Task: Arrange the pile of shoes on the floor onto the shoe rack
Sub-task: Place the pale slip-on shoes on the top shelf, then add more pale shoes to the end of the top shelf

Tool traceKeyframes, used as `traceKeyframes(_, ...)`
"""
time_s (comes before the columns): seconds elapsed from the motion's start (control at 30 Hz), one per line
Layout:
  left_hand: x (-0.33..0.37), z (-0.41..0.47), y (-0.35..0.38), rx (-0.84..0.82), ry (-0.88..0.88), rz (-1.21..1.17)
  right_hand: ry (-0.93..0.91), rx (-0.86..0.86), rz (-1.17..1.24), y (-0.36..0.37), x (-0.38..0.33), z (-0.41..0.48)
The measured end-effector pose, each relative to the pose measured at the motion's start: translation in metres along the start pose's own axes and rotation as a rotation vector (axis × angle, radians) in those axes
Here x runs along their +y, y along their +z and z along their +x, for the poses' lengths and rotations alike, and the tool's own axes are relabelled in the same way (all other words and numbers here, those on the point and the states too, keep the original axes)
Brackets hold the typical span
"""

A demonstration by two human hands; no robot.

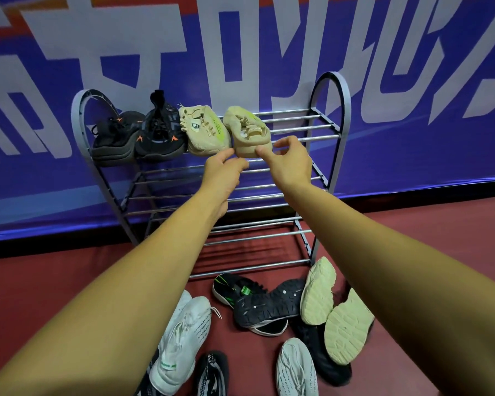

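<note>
A grey metal shoe rack (333,110) stands against the wall. Its top shelf carries two black shoes with orange marks (117,138) (160,132) and two beige shoes (203,132) (247,130). My left hand (226,172) and my right hand (290,162) are at the heel of the right beige shoe, which rests on the shelf. The left thumb touches the heel's lower left, with the fingers loosely curled below. On the heel's right side lies my right index fingertip, thumb spread apart. The floor pile holds white shoes (183,335) (295,370), black shoes (265,307) and two beige shoes lying sole up (317,292) (347,327).
The rack's lower shelves (255,224) hold nothing. The right half of the top shelf (303,121) is bare bars. A blue and white banner (269,52) covers the wall behind. The floor (40,281) is dark red. A black shoe with green marks (235,287) lies by the rack's foot.
</note>
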State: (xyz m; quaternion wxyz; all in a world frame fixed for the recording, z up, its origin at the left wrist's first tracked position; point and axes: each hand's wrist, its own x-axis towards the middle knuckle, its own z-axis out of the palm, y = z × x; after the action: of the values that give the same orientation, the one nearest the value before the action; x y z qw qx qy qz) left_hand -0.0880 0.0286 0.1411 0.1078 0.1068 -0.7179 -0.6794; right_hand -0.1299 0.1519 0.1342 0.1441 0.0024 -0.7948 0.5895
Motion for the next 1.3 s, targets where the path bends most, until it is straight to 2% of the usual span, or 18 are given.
traceKeyframes(0.27,0.009,0.011,-0.005,-0.079,-0.019,0.115,-0.016,0.011,-0.008,0.008,0.001,0.003)
traceKeyframes(0.37,-0.002,0.009,-0.010,-0.090,-0.047,0.176,-0.034,-0.051,-0.009,0.001,0.001,0.000)
traceKeyframes(0.47,-0.014,0.003,-0.018,-0.055,-0.146,0.135,-0.030,-0.117,-0.075,-0.007,0.007,-0.007)
traceKeyframes(0.57,-0.029,-0.004,-0.021,-0.064,-0.178,0.200,0.062,-0.145,-0.217,-0.021,0.026,-0.016)
traceKeyframes(0.67,-0.042,-0.012,-0.015,-0.101,-0.183,0.258,0.132,-0.247,-0.286,-0.038,0.047,-0.028)
traceKeyframes(0.9,-0.073,-0.029,0.016,-0.265,-0.112,0.465,0.235,-0.335,-0.425,-0.069,0.090,-0.045)
traceKeyframes(1.13,-0.161,-0.048,0.035,-0.386,-0.228,0.607,0.424,-0.502,-0.595,-0.088,0.172,-0.059)
traceKeyframes(1.3,-0.199,-0.039,0.047,-0.407,-0.294,0.683,0.593,-0.531,-0.694,-0.109,0.237,-0.068)
